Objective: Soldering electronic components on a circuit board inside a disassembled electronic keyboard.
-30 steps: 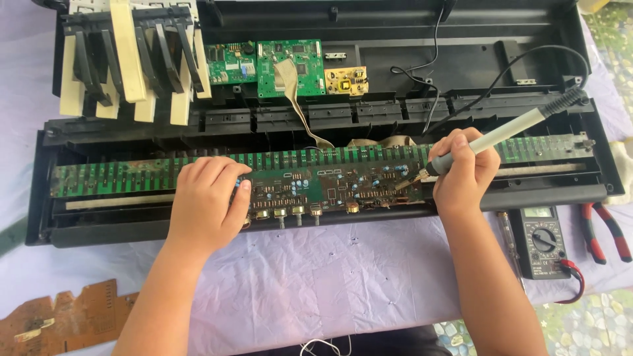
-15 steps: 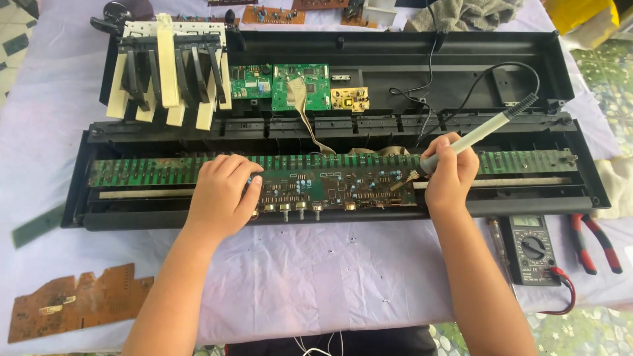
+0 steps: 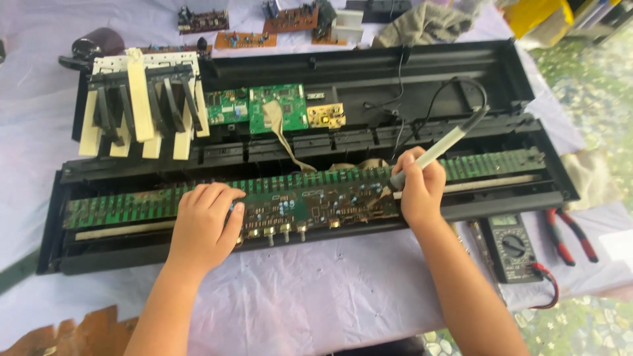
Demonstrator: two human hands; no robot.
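An opened black keyboard case [image 3: 369, 72] lies across the cloth-covered table. A long green circuit board [image 3: 316, 201] runs along its front. My left hand [image 3: 204, 224] rests flat on the left part of that board, fingers curled over its edge. A pale soldering iron [image 3: 438, 150] is gripped in my right hand [image 3: 419, 188], its tip down on the board near the middle right. The iron's black cable [image 3: 461, 86] loops back over the case.
A block of white and black keys [image 3: 142, 102] sits at the case's back left, beside small green and yellow boards [image 3: 277, 109]. A multimeter [image 3: 511, 245] and red-handled pliers [image 3: 570, 234] lie at right. More boards [image 3: 241, 39] and a grey rag [image 3: 425, 26] are behind.
The view has tilted and shifted, so the case sits lower in the picture and more of the table behind shows. Both hands have kept their places on the board.
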